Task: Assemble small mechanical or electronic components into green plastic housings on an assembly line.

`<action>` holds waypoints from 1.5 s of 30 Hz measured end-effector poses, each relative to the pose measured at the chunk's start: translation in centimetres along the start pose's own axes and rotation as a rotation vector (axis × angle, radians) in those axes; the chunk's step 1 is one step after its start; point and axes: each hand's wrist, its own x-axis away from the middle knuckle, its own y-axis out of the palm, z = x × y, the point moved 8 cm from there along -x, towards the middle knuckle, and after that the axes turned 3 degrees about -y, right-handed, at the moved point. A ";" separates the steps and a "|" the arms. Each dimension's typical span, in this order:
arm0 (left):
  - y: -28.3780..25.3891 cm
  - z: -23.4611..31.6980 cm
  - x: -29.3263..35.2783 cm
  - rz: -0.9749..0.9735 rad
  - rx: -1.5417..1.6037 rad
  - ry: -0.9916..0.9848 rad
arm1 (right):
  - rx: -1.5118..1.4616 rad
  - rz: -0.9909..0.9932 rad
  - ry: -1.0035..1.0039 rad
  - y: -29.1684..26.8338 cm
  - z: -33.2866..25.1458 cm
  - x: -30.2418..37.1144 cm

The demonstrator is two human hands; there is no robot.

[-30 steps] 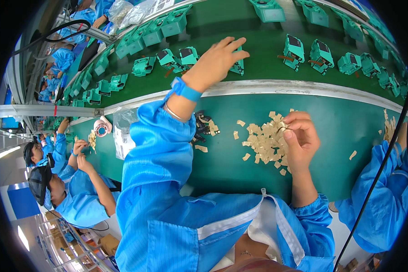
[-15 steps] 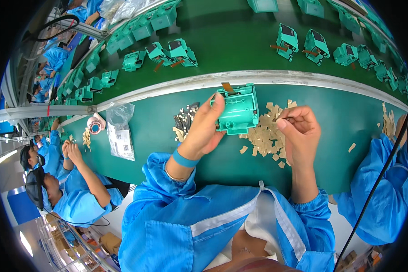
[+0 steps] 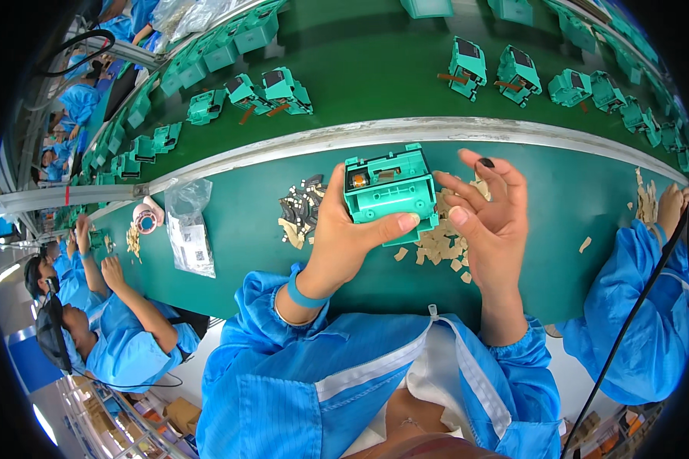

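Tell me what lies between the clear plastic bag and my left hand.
In the head view, black parts and cream pieces lie between the bag and left hand.

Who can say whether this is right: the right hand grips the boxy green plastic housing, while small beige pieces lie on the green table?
No: the head view shows the left hand gripping the housing; beige pieces do lie on the table.

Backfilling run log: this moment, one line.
left hand: holds turquoise boxy plastic housing | right hand: bears small dark oval piece | green tabletop: beige flat pieces
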 end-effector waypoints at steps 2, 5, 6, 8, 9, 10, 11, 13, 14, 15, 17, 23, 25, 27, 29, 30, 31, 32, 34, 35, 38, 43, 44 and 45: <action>0.2 0.1 0.1 -0.014 0.008 -0.023 | -0.025 -0.005 0.052 0.4 0.3 0.0; 0.0 -0.1 0.0 -0.014 -0.020 -0.010 | -0.045 -0.028 0.148 0.6 0.9 0.0; -0.1 0.0 0.0 -0.003 -0.056 0.021 | -0.036 -0.041 0.193 0.5 1.2 0.1; 0.1 0.2 0.0 -0.018 -0.055 -0.008 | -0.016 -0.045 0.183 0.4 1.1 0.0; 0.2 0.2 0.1 -0.028 -0.056 -0.032 | 0.002 -0.056 0.173 0.4 1.1 0.0; 0.2 0.0 0.1 -0.028 -0.056 -0.033 | 0.002 -0.056 0.174 0.5 1.0 0.0; 0.1 0.1 0.1 -0.012 -0.070 -0.011 | 0.023 -0.063 0.170 0.6 0.9 0.0; 0.0 0.2 0.2 0.004 -0.085 0.011 | 0.043 -0.069 0.167 0.6 0.7 0.2; 0.0 0.2 0.3 -0.001 -0.087 -0.010 | 0.048 -0.070 0.155 0.7 0.6 0.2; 0.1 0.1 0.4 -0.007 -0.089 -0.031 | 0.052 -0.070 0.143 0.6 0.5 0.2; 0.2 0.0 0.4 -0.005 -0.093 -0.032 | 0.065 -0.074 0.144 0.6 0.4 0.4; 0.6 0.5 0.7 0.022 -0.187 0.000 | 0.145 -0.111 0.144 0.2 -0.1 0.4; 0.7 0.8 0.9 0.036 -0.237 0.000 | 0.188 -0.149 0.144 0.4 -0.4 0.3; 0.8 1.0 1.1 0.047 -0.283 0.010 | 0.288 -0.143 0.167 0.3 -0.8 0.3; 1.1 1.0 1.1 0.044 -0.293 0.015 | 0.341 -0.122 0.151 0.1 -1.1 0.4; 1.2 1.1 1.2 0.045 -0.307 0.024 | 0.390 -0.104 0.134 0.1 -1.3 0.5; 1.3 1.1 1.3 0.046 -0.307 0.025 | 0.389 -0.106 0.133 0.1 -1.2 0.7; 1.3 1.1 1.3 0.049 -0.296 0.023 | 0.482 -0.089 0.080 0.1 -1.5 0.9; 1.3 1.0 1.4 0.052 -0.285 0.019 | 0.575 -0.071 0.030 0.0 -1.4 1.2; 1.4 1.0 1.3 0.059 -0.285 0.023 | 0.571 -0.057 -0.012 0.0 -1.6 1.3; 1.6 0.9 1.4 0.068 -0.304 0.038 | 0.565 -0.034 -0.080 -0.1 -1.6 1.7; 1.8 0.9 1.4 0.054 -0.304 0.058 | 0.569 0.002 -0.128 -0.2 -2.3 1.9; 1.8 1.1 1.4 0.057 -0.333 0.066 | 0.562 -0.012 -0.068 -0.3 -2.1 1.7; 1.9 1.2 1.4 0.057 -0.361 0.074 | 0.557 -0.025 -0.008 -0.3 -1.9 1.5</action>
